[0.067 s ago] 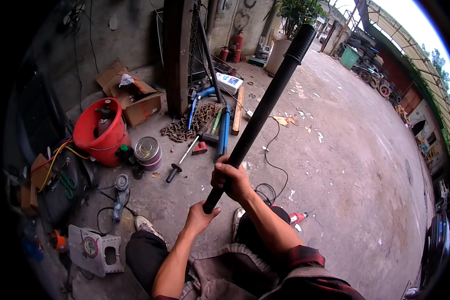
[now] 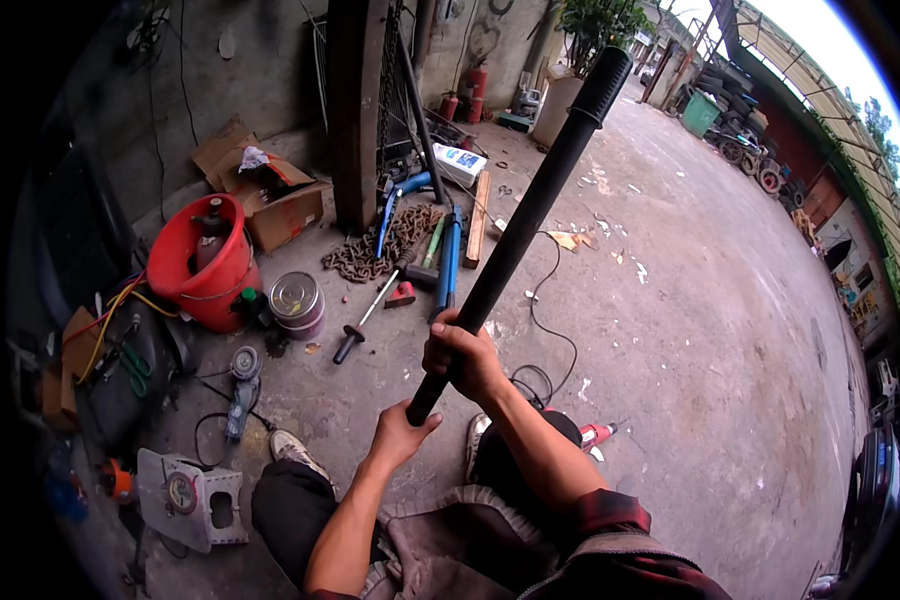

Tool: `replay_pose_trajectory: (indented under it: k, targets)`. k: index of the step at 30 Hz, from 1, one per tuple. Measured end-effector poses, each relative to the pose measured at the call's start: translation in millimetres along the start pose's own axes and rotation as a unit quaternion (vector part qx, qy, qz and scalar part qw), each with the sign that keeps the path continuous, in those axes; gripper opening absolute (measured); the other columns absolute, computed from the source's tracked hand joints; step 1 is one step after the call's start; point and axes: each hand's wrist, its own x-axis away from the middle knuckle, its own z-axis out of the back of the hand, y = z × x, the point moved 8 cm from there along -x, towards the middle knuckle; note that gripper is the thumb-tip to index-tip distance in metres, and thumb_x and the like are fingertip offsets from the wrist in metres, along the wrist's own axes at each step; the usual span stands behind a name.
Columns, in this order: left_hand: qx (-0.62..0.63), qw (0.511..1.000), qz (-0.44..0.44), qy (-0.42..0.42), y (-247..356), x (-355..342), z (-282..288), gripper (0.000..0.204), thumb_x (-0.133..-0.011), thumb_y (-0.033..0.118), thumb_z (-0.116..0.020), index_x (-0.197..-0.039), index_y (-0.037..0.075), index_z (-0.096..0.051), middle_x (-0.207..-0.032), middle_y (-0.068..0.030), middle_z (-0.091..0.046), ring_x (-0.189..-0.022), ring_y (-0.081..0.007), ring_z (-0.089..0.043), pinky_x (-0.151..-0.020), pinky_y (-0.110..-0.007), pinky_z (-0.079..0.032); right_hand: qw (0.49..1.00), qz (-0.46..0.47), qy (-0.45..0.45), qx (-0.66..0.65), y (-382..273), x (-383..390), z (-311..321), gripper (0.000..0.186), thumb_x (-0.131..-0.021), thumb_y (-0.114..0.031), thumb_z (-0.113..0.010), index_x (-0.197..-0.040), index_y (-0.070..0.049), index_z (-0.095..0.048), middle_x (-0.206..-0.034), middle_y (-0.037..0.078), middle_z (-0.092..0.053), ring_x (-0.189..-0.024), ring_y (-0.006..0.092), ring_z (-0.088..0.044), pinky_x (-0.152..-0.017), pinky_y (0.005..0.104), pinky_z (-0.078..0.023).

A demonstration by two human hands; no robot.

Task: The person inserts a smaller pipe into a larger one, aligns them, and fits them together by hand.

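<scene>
A long black tube [image 2: 530, 220] with a ribbed grip at its upper end slants up and to the right in front of me. My right hand [image 2: 467, 362] is closed around it above its lower end, thumb across the front. Lower down, my left hand [image 2: 402, 436] grips the tube's bottom end, its thumb pointing right and most of its fingers hidden. Beyond my hands on the concrete floor lie a blue tubular tool [image 2: 448, 255], a rod with a dark handle [image 2: 348, 345] and a small red block [image 2: 400, 295].
To the left stand a red bucket [image 2: 185, 285] holding a bottle, a lidded can [image 2: 297, 305], an angle grinder [image 2: 242, 390] and an open cardboard box [image 2: 285, 215]. A rusty chain [image 2: 355, 265] lies by a post [image 2: 355, 120]. Near my right knee are a red power tool [image 2: 595, 436] and a cable [image 2: 560, 345].
</scene>
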Motion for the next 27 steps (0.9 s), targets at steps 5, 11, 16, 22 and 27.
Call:
replay_pose_trajectory:
  k: [5,11,16,22,27]
  targets:
    - [-0.037,0.999,0.027,-0.015,-6.1,-2.2,-1.5,0.04,-0.083,0.033,-0.08,-0.093,-0.003,-0.066,-0.072,-0.0177,-0.065,-0.068,-0.0254,-0.064,-0.066,-0.039,-0.05,1.0,0.008,-0.006,0.024,-0.3,-2.3,2.2,0.02,-0.087,-0.017,-0.068,-0.088,-0.006,-0.05,-0.062,0.001,-0.042,-0.053,0.0144,-0.044,-0.053,0.03,-0.04]
    - [-0.058,0.998,0.025,0.02,-13.0,-0.2,6.4,0.039,-0.083,0.034,-0.079,-0.092,-0.002,-0.067,-0.072,-0.0189,-0.066,-0.07,-0.033,-0.067,-0.066,-0.042,-0.05,0.998,0.025,0.042,0.034,-2.0,-10.3,1.8,0.02,-0.086,-0.019,-0.068,-0.089,-0.007,-0.052,-0.067,0.0,-0.045,-0.06,0.0149,-0.048,-0.059,0.031,-0.042]
    - [-0.096,0.994,0.049,0.026,-16.0,4.6,5.1,0.037,-0.082,0.034,-0.079,-0.089,-0.001,-0.065,-0.068,-0.0179,-0.063,-0.064,-0.0287,-0.064,-0.062,-0.041,-0.049,0.995,0.006,0.102,0.004,9.2,-12.4,28.7,0.015,-0.086,-0.018,-0.066,-0.092,-0.009,-0.055,-0.068,0.0,-0.047,-0.059,0.0157,-0.049,-0.059,0.0316,-0.043]
    - [-0.134,0.988,0.073,0.026,-14.1,7.8,6.1,0.04,-0.083,0.038,-0.077,-0.09,0.0,-0.066,-0.071,-0.0196,-0.066,-0.07,-0.0371,-0.067,-0.065,-0.044,-0.05,0.988,-0.032,0.146,-0.04,18.0,-19.8,42.8,0.016,-0.085,-0.015,-0.066,-0.084,-0.012,-0.051,-0.064,-0.002,-0.042,-0.054,0.0123,-0.043,-0.054,0.0286,-0.04]
    - [-0.128,0.988,0.082,0.023,-8.5,6.1,5.4,0.04,-0.083,0.038,-0.077,-0.09,0.0,-0.066,-0.072,-0.0196,-0.066,-0.072,-0.0376,-0.068,-0.066,-0.044,-0.05,0.983,-0.043,0.17,-0.046,19.3,-21.4,50.0,0.014,-0.085,-0.016,-0.067,-0.085,-0.013,-0.053,-0.065,-0.001,-0.044,-0.054,0.0132,-0.044,-0.054,0.0292,-0.041]
